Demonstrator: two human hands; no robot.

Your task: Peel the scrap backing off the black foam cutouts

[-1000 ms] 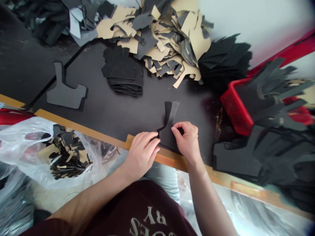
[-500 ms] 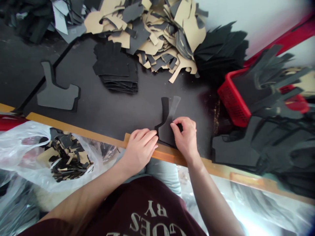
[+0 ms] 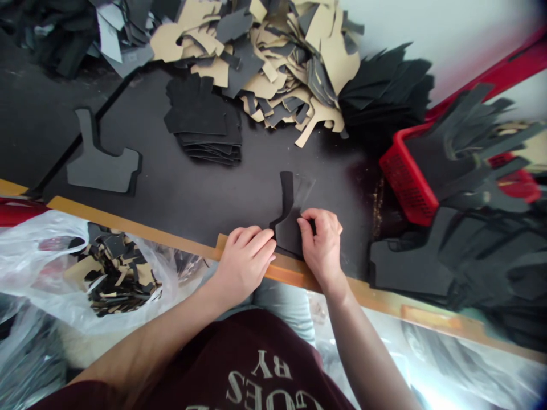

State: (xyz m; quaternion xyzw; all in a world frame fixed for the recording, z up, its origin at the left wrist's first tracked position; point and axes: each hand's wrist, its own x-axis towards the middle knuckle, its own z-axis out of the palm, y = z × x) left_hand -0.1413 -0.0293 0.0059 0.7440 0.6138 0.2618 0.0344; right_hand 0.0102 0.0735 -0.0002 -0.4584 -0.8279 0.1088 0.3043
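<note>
A dark grey cut-out sheet (image 3: pixel 287 232) with a narrow arm lies at the table's front edge, partly hidden by my hands. My left hand (image 3: pixel 248 250) rests palm down at its left end, fingers side by side and nearly straight, the fingertips touching it. Thumb and index finger of my right hand (image 3: pixel 321 239) are pinched together at the sheet's right side. Just beyond this hand is a blurred, see-through-looking strip (image 3: pixel 304 191). A black curved strip (image 3: pixel 286 191) stands out to its left.
A similar grey cut-out (image 3: pixel 102 169) lies at the left. Behind are a black stack (image 3: pixel 205 122) and a tan and grey scrap heap (image 3: pixel 273 62). At the right are a red basket (image 3: pixel 408 182) and more cut-outs (image 3: pixel 414 265). A plastic bag (image 3: pixel 47 250) of scraps hangs at the front left.
The strip by my right hand, a clear grey before, is now blurred and fainter. My right hand has shifted only slightly; my left hand stays at the same spot.
</note>
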